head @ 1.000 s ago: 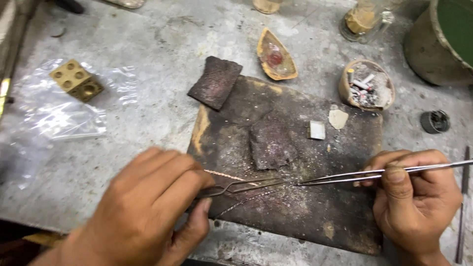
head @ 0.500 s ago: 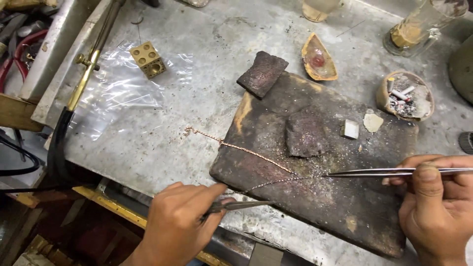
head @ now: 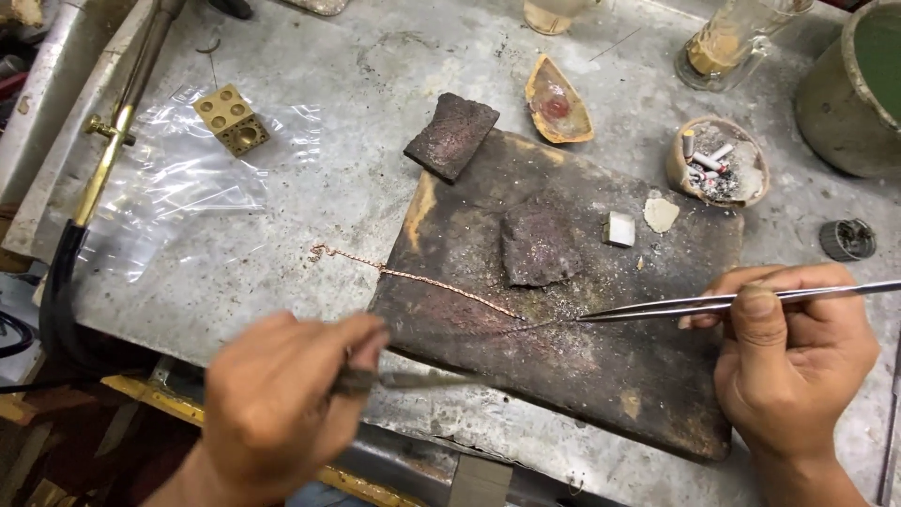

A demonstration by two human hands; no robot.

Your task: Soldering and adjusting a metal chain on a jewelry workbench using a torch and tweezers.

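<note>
Twisted copper wire [head: 427,279] lies across dark board [head: 563,376] and grey bench [head: 310,197] | thin, light, easily bent; judged best gripped at its end | right hand [head: 793,361] pinches tweezers [head: 713,302], tips at wire end | left hand [head: 282,404], blurred, closed on small tool [head: 413,379].

Bench top [head: 310,202]: I am seeing grey, scuffed metal sheeting filling most of the view.
Front edge [head: 141,390]: a yellow-painted strip is running under the rim.
Left side [head: 42,122]: a pale metal ledge is bordering the bench.
Below the bench [head: 56,460]: dark, cluttered space is showing.
Light: it is falling evenly, casting soft shadows.
</note>
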